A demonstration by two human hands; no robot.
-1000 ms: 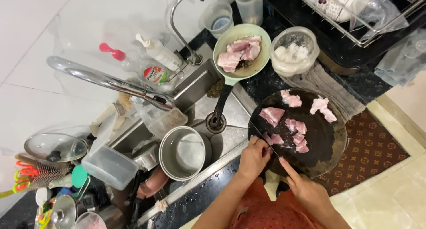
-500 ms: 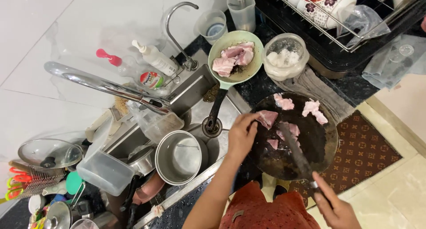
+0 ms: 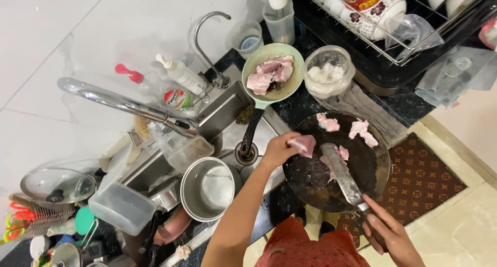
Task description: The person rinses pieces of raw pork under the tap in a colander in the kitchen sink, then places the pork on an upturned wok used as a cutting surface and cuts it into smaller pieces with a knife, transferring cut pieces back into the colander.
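A pink piece of raw meat (image 3: 302, 145) is pinched in the left hand (image 3: 278, 150), held at the left edge of the round dark cutting board (image 3: 316, 181). A broad steel cleaver (image 3: 342, 175) lies slanted across the board's middle, blade tip toward the other pink pieces, handle gripped by the right hand (image 3: 389, 236) off the board's near right edge.

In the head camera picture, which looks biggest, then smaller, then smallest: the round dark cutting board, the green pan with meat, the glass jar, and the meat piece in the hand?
1. Round dark cutting board, clearly largest.
2. Green pan, counting bowl and handle.
3. Glass jar.
4. Meat piece held in the left hand, smallest.

All sit at similar distance, so the order looks safe.
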